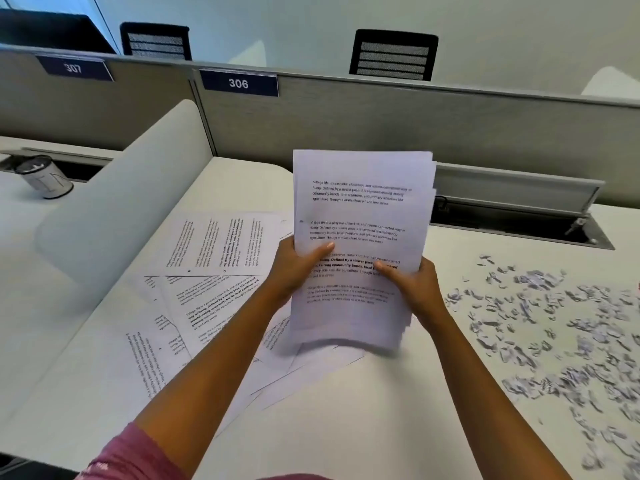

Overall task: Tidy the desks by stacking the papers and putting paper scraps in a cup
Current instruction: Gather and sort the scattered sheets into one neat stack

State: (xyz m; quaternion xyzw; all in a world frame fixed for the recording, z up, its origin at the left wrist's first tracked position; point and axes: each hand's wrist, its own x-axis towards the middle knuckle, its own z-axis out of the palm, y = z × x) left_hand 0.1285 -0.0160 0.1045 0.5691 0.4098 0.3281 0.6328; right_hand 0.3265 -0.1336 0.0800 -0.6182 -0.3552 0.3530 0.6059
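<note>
A stack of printed white papers (360,209) stands nearly upright above the desk, held by both hands. My left hand (294,268) grips its left edge with the thumb across the front sheet. My right hand (412,285) grips the lower right edge. The stack's lower edge is blurred just above the desk. Several loose printed sheets (214,271) lie fanned out flat on the desk to the left and beneath the stack. A wide scatter of small paper scraps (554,334) covers the right part of the desk. A cup (46,178) lies tilted on the neighbouring desk at far left.
A curved white divider (124,192) separates this desk from the left one. A grey partition (381,119) with labels 306 and 307 runs along the back. An open cable tray (519,220) sits behind the stack. Two black chairs stand beyond the partition.
</note>
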